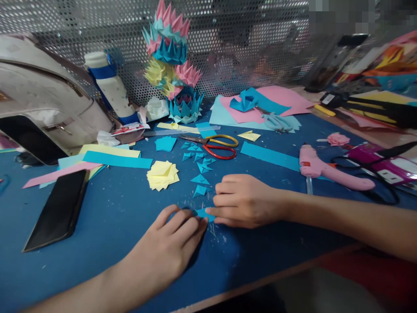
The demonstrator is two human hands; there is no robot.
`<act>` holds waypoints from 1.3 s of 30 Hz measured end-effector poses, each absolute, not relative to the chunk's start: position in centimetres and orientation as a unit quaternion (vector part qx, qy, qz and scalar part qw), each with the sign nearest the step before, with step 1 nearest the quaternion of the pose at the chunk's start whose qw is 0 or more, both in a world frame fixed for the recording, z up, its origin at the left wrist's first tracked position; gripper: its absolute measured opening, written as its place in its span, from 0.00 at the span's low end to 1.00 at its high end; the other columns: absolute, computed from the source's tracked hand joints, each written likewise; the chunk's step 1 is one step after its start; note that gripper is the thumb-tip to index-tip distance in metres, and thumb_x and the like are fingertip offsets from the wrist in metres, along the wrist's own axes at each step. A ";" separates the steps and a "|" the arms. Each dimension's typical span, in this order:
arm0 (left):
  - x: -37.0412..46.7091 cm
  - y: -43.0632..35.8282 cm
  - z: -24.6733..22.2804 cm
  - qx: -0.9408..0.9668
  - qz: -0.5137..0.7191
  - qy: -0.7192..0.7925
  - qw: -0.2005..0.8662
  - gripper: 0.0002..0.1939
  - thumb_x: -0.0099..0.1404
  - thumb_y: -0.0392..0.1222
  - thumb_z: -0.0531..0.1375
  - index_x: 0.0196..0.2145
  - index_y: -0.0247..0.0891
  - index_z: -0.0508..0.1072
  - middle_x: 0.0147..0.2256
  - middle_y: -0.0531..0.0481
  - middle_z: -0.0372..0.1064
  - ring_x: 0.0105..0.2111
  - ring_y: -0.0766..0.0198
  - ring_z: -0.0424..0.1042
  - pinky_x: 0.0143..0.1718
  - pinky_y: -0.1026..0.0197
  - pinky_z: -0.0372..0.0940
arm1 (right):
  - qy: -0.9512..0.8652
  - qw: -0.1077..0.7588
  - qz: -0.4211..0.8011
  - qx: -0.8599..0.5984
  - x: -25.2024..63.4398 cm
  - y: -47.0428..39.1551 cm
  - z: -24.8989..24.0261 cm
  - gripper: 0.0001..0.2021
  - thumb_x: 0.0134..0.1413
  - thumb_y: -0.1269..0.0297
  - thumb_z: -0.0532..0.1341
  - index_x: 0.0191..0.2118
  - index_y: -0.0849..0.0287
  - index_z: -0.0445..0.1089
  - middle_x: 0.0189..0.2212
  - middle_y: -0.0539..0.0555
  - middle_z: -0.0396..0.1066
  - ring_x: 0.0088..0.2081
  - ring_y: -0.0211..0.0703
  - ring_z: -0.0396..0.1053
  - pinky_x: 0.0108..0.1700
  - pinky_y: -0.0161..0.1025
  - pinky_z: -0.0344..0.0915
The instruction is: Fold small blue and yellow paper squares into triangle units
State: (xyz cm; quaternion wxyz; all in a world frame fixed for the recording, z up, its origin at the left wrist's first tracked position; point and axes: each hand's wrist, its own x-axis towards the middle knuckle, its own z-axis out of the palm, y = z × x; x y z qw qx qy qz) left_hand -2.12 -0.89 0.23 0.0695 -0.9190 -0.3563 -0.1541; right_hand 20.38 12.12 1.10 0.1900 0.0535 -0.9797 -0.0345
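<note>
A small piece of blue paper [204, 213] lies on the blue tabletop, partly hidden by my fingers. My left hand [177, 243] has curled fingers closed on its left end. At the paper's right end, my right hand [249, 202] holds it down with bent fingers, the thumb side low. Just beyond the hands, several folded blue paper triangles [199, 178] form a loose column. To their left sits a stack of pale yellow folded paper [162, 175]. Scissors [217, 145] with one yellow and one red handle lie behind the triangles.
A black phone [57, 211] lies at left, near paper strips [117, 159]. A pink glue gun [332, 169] rests at right beside a purple power strip [381, 163]. Behind stand a white-and-blue bottle [112, 87], a bag [48, 91] and a tall folded-paper model [171, 56].
</note>
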 end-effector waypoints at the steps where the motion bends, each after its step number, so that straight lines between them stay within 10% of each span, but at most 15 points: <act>1: -1.9 -1.2 0.2 -0.916 -0.156 -0.360 0.084 0.24 0.79 0.33 0.40 0.52 0.28 0.74 0.42 0.45 0.74 0.45 0.55 0.68 0.54 0.51 0.53 | -0.980 0.192 -0.032 0.052 20.3 12.1 1.1 0.15 0.71 0.61 0.52 0.40 0.59 0.74 0.27 0.50 0.69 0.31 0.40 0.61 0.32 0.41 0.51; 14: -1.2 -3.2 0.4 -0.906 -0.142 -0.358 0.174 0.26 0.76 0.31 0.39 0.49 0.23 0.76 0.42 0.39 0.77 0.39 0.53 0.70 0.49 0.51 0.54 | -0.991 0.133 0.009 0.023 18.3 11.4 0.4 0.21 0.74 0.55 0.45 0.55 0.57 0.70 0.33 0.52 0.70 0.33 0.42 0.58 0.34 0.41 0.49; 29: -1.5 -3.0 0.2 -0.884 -0.111 -0.410 0.197 0.21 0.70 0.28 0.46 0.55 0.25 0.70 0.48 0.36 0.74 0.43 0.51 0.70 0.51 0.50 0.55 | -0.988 0.153 0.010 0.006 20.3 12.3 1.9 0.21 0.69 0.67 0.51 0.22 0.59 0.67 0.21 0.50 0.63 0.27 0.40 0.56 0.32 0.41 0.45; 35: -2.1 -1.1 0.2 -0.881 -0.199 -0.425 0.067 0.11 0.76 0.38 0.50 0.47 0.32 0.70 0.37 0.44 0.73 0.36 0.55 0.69 0.46 0.51 0.57 | -0.982 0.187 -0.021 0.009 20.2 12.2 0.5 0.23 0.69 0.45 0.50 0.39 0.60 0.71 0.28 0.50 0.69 0.31 0.41 0.62 0.31 0.39 0.49; 39: -2.9 0.4 0.0 -0.876 -0.211 -0.434 0.016 0.09 0.76 0.42 0.53 0.48 0.35 0.68 0.35 0.50 0.71 0.35 0.59 0.69 0.42 0.55 0.58 | -0.984 0.179 -0.024 0.006 20.0 12.0 0.4 0.20 0.71 0.49 0.50 0.40 0.59 0.71 0.31 0.51 0.71 0.32 0.40 0.63 0.31 0.39 0.51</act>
